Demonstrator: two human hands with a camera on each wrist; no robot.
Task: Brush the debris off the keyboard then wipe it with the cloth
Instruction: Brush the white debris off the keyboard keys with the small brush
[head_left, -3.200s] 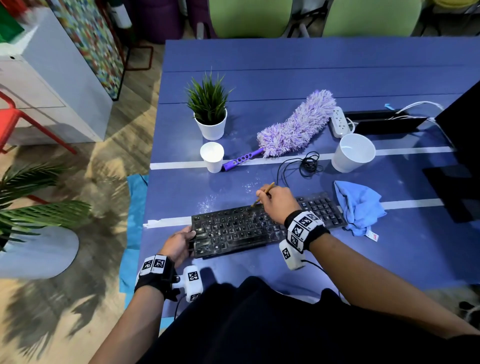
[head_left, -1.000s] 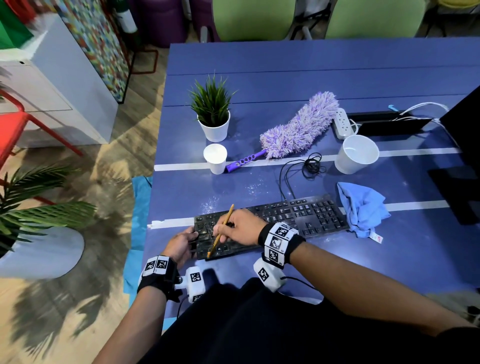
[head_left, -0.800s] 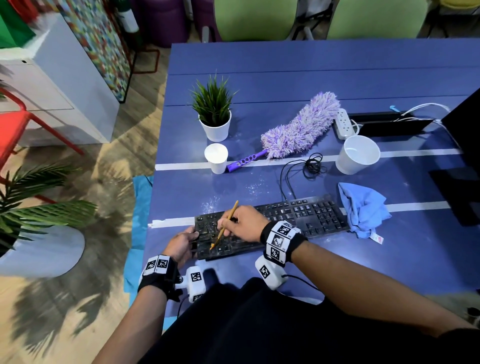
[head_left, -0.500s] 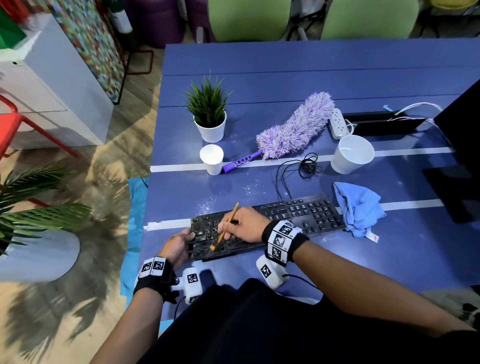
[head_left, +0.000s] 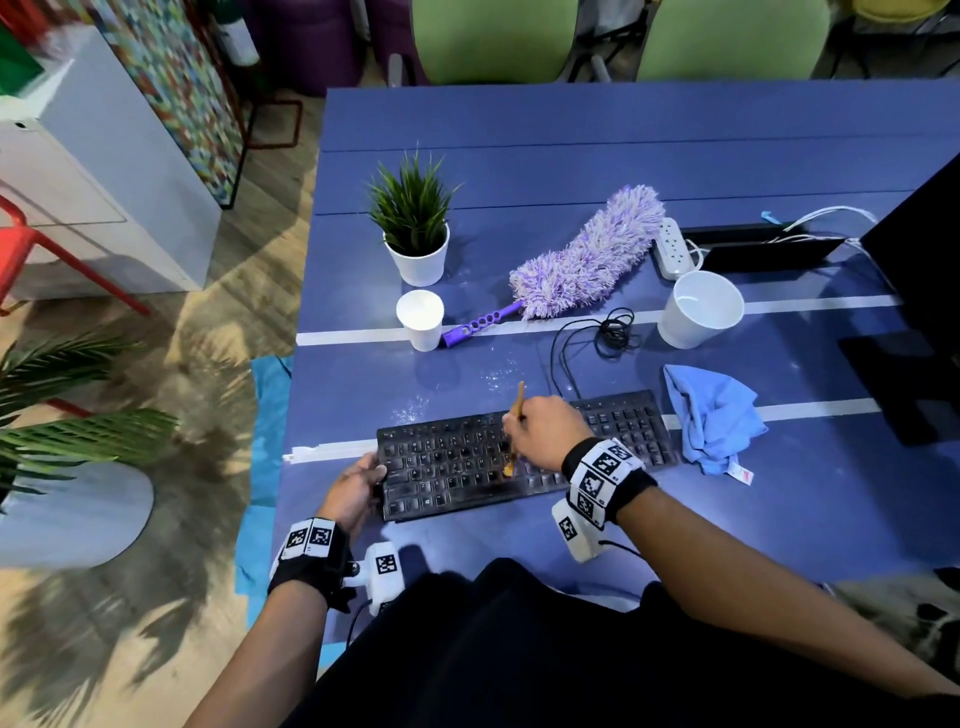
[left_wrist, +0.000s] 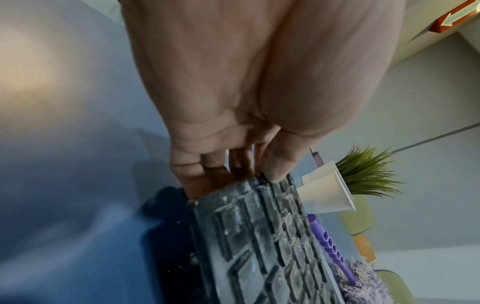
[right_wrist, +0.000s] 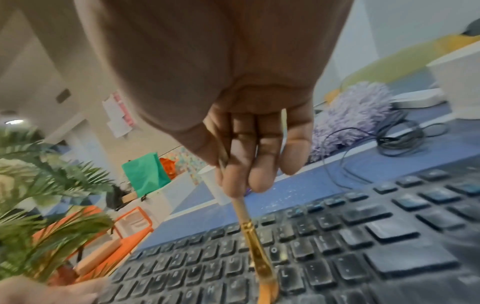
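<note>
A dusty black keyboard (head_left: 467, 462) (left_wrist: 262, 242) (right_wrist: 350, 236) lies near the front edge of the blue table (head_left: 571, 140). My left hand (head_left: 356, 488) (left_wrist: 228, 168) grips its left end, thumb on top. My right hand (head_left: 543, 431) (right_wrist: 249, 156) pinches a thin wooden brush (head_left: 514, 431) (right_wrist: 255, 246), bristles down on the keys around the middle rows. A crumpled blue cloth (head_left: 714, 415) lies just right of the keyboard. White specks of debris (head_left: 415, 402) dot the table behind the keyboard.
Behind the keyboard are a small paper cup (head_left: 421, 319), a potted plant (head_left: 415, 234), a purple duster (head_left: 576, 265), a coiled black cable (head_left: 613, 332), a white tub (head_left: 698, 309) and a power strip (head_left: 672, 247). A dark monitor (head_left: 919, 291) stands at the right.
My right hand has carried the brush from the keyboard's left part toward its middle. The left hand keeps its hold on the left end.
</note>
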